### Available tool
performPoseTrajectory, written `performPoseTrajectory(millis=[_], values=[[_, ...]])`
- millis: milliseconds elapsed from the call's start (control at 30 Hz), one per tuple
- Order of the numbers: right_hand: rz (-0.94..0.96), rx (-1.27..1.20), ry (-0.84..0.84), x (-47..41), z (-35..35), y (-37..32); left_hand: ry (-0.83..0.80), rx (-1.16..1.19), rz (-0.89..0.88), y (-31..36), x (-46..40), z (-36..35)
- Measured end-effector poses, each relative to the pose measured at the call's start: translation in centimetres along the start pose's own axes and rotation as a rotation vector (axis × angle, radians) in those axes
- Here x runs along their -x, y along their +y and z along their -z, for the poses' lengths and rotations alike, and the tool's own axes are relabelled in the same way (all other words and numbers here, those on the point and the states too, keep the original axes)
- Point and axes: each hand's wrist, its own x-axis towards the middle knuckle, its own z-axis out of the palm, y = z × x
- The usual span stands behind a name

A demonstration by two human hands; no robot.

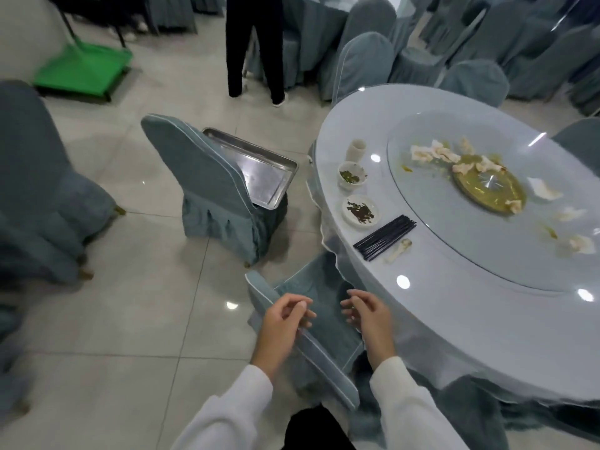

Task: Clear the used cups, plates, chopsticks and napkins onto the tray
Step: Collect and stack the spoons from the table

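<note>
A steel tray (259, 170) lies on the seat of a covered chair left of the round table (454, 319). Along the table's near edge stand a white cup (356, 150), a small bowl (352, 175) with green scraps, a small plate (359, 210) with dark scraps, a bundle of black chopsticks (384, 237) and a white spoon (398, 251). Crumpled napkins (435, 152) lie on the glass turntable (506, 228). My left hand (285, 323) and right hand (367, 315) hover over a nearer chair, fingers loosely curled, holding nothing.
A grey covered chair (308, 326) stands right under my hands, against the table. Another covered chair (201, 177) carries the tray. A person in black trousers (253, 43) stands at the back. A green cart (84, 68) sits far left. More covered chairs ring the tables.
</note>
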Motion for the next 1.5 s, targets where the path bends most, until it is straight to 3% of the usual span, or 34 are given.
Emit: performPoseTrajectory(millis=[267,433,1033,1500], values=[[0.115,0.137,-0.186,-0.1,-8.5,-3.5,0.097,0.075,-0.037,1.5,-1.0,7.6],[0.099,0.15,-0.214,-2.4,-12.2,-4.8,0.123,0.039,-0.022,2.6,-4.2,10.2],[-0.018,-0.038,-0.181,-14.5,-24.9,-10.5,0.126,-0.125,0.097,11.4,-22.0,17.2],[0.102,-0.074,-0.049,-22.3,-41.7,-21.4,0.081,-0.035,-0.047,25.4,-36.0,32.1]])
